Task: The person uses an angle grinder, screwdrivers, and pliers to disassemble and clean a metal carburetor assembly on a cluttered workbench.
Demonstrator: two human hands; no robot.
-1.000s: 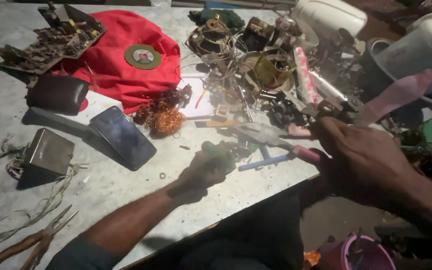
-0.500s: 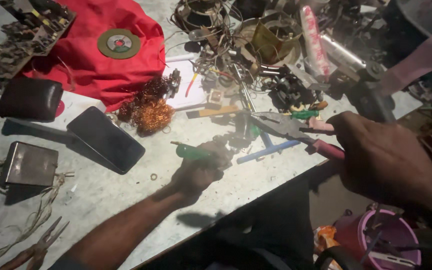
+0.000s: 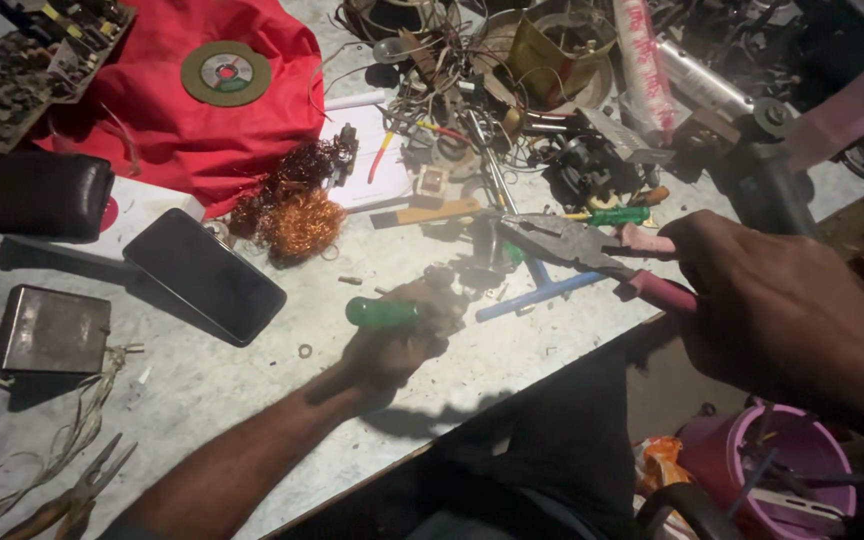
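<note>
A person's left hand (image 3: 392,345) is clenched round a green-handled screwdriver (image 3: 382,313) low over the pale tabletop (image 3: 202,390), while the right hand (image 3: 772,300) grips the pink handles of a pair of pliers (image 3: 577,245), whose jaws point toward the left hand. The work would seem to go best with the pliers held level and both tools kept close together over the bare patch of tabletop. Just beyond the left hand's knuckles lies a blue rod (image 3: 537,295) and small loose bits. Further out to its left rests a dark phone (image 3: 204,275), then a metal box (image 3: 50,330) with trailing wires. Past the phone sits a tangle of copper wire (image 3: 297,220) against a red cloth (image 3: 182,110) carrying a green grinding disc (image 3: 225,73). Beyond the pliers a dense heap of wires and motor parts (image 3: 512,110) crowds the far edge, leaving little free room there. A pink bucket (image 3: 767,460) stands below the right hand.
</note>
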